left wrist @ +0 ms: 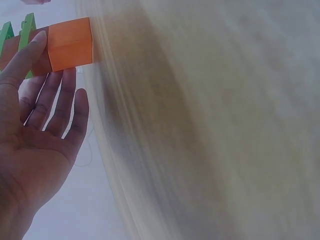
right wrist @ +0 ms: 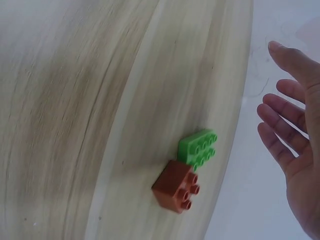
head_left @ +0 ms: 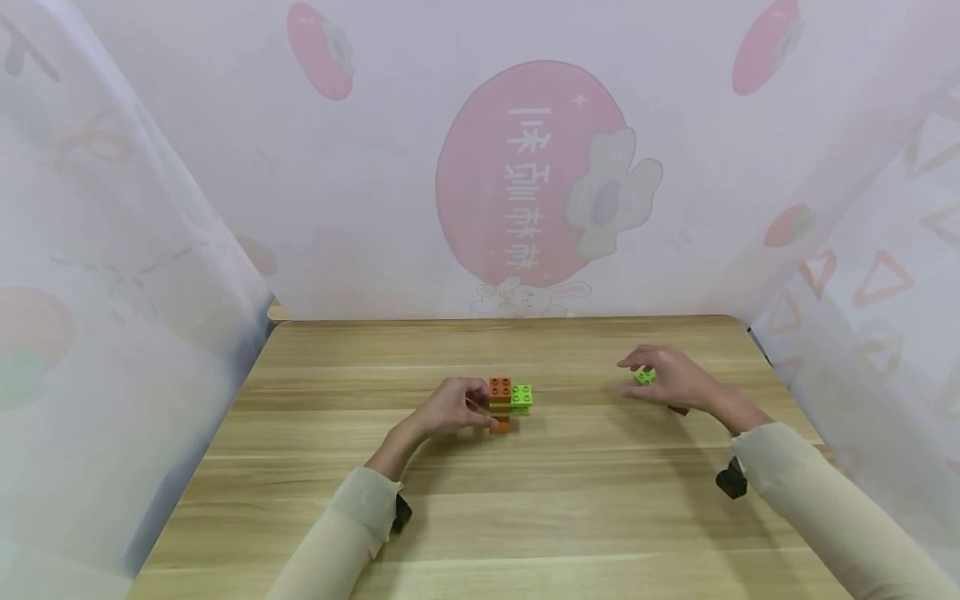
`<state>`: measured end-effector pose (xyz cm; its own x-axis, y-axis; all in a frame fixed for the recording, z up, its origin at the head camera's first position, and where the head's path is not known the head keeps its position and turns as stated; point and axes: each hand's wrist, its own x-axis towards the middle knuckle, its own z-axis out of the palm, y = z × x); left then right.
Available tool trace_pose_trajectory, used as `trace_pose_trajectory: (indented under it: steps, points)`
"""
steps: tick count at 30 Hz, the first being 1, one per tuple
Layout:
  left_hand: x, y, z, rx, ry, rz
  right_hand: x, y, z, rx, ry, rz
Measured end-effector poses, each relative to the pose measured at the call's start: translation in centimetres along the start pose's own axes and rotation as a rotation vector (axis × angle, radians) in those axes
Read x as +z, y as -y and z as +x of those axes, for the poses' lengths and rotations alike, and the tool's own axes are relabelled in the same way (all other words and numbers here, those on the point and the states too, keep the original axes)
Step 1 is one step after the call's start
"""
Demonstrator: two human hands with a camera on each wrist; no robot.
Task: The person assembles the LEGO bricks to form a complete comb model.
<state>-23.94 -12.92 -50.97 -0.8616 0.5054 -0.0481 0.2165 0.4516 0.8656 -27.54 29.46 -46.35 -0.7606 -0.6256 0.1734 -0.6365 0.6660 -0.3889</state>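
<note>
My left hand (head_left: 452, 406) holds an upright stack of toy building bricks (head_left: 500, 389) near the middle of the table, thumb on one side and fingers on the other. Brown-red bricks alternate with thin green ones, and an orange brick (left wrist: 71, 45) forms the bottom. From the stack's right side juts a light green studded brick (head_left: 522, 394). Over at the right, my right hand (head_left: 673, 379) hovers with fingers spread and nothing in them. Below it lie a green brick (right wrist: 198, 148) and a brown-red brick (right wrist: 172, 184), side by side and partly covered by the hand in the head view.
The wood-grain table (head_left: 480, 517) spreads beneath both hands. Pale printed curtains (head_left: 375, 208) stand along its back and both sides. A dark wrist device (head_left: 732, 479) hangs under the right sleeve, another (head_left: 402, 513) under the left.
</note>
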Motion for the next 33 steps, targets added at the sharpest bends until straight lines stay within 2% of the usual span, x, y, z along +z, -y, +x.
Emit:
trace_pose_trajectory:
  steps: [20,33]
  points:
    - [-0.1,-0.1,0.0,0.010,0.007,0.001,0.5,-4.0,-1.9,0.108,-0.002,-0.056]
    - [-0.1,-0.2,-0.1,0.012,0.008,0.009,1.0,-5.4,-2.3,0.173,0.039,-0.064]
